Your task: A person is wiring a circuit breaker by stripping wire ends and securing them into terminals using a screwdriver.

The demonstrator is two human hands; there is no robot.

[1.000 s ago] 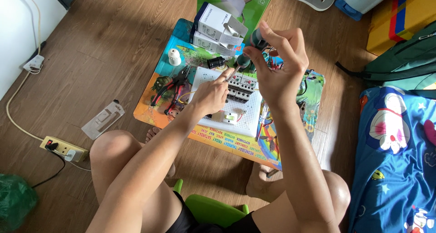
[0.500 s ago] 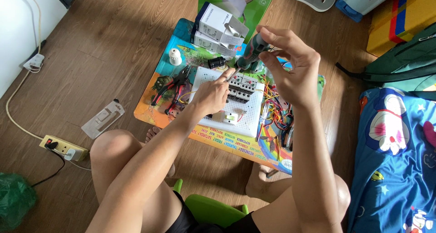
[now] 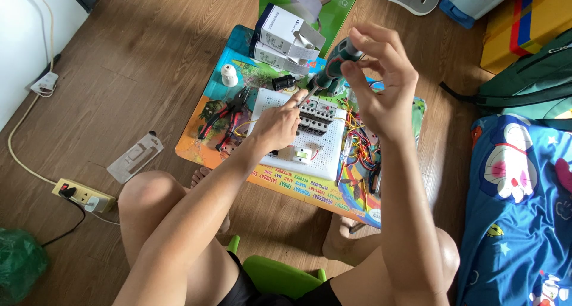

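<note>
Now the screwdriver (image 3: 326,75) sits steeper than a second ago, tip down at the breaker row (image 3: 314,116) on the white pegboard (image 3: 310,140), so you look ready to drive a terminal. Your right hand (image 3: 381,82) has shifted up, grip clamped on its handle; your left hand (image 3: 279,124) is closed on the shaft near the tip. Red pliers (image 3: 229,112) lie just left, on the colourful mat (image 3: 205,142).
</note>
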